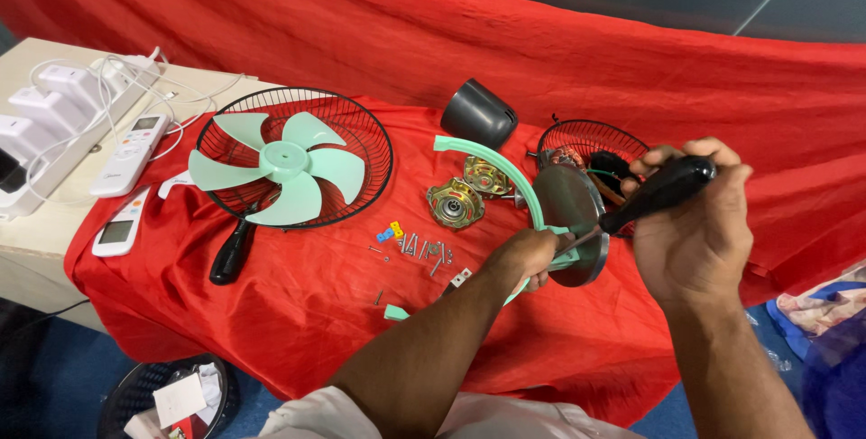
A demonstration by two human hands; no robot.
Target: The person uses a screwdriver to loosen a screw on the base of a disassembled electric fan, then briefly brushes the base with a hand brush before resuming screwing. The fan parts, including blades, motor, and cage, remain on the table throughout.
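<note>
Nearest the camera, low in the middle of the frame, the left forearm runs up and to the right to the left hand, whose fingers are closed around the lower part of the curved mint-green bracket, right where it meets the round grey metal base disc. The disc stands on edge, tilted, its flat face turned toward the left of the frame.

At right of centre the right hand is wrapped shut on the black handle of the screwdriver. The tool's long axis slopes from upper right down to lower left: the handle end sits up by the right-hand fingers, and the thin shaft points down-left at the joint of bracket and disc, ending just beside the left hand. I cannot tell whether the tip is seated in a screw. The left hand is therefore the nearer one to the joint; the right hand sits up and to the right of it.

Farther off on the red-draped desk, loose screws lie left of the hands, then two brass-coloured motor parts, and at centre left a black wire guard holding the green fan blade.
</note>
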